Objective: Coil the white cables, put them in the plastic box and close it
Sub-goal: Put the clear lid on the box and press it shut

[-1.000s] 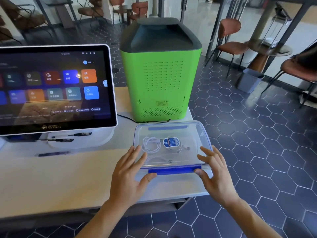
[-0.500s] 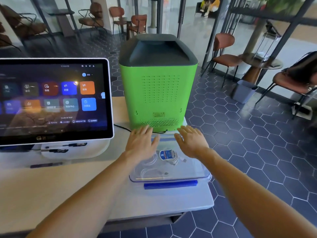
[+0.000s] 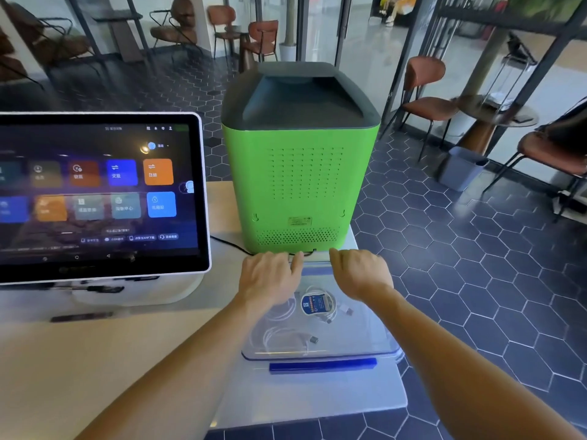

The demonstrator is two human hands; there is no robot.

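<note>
A clear plastic box (image 3: pixel 374 344) with its lid on sits at the table's right end, a blue clasp (image 3: pixel 322 366) along its near edge. Coiled white cables (image 3: pixel 282 336) lie inside, one with a round blue label (image 3: pixel 313 304). My left hand (image 3: pixel 270 276) and my right hand (image 3: pixel 360 271) rest palm down on the far part of the lid. Their fingers curl over the far edge, next to the green machine. The far clasp is hidden under them.
A green machine (image 3: pixel 301 185) with a dark top stands right behind the box, a black cord (image 3: pixel 228 244) running from it. A touchscreen terminal (image 3: pixel 95 192) stands at left. The table edge (image 3: pixel 403 392) lies close to the box on the right. Chairs stand beyond.
Both hands moved from the box's near edge to its far edge by the green machine. My head has tilted up, so the scene sits lower in view.
</note>
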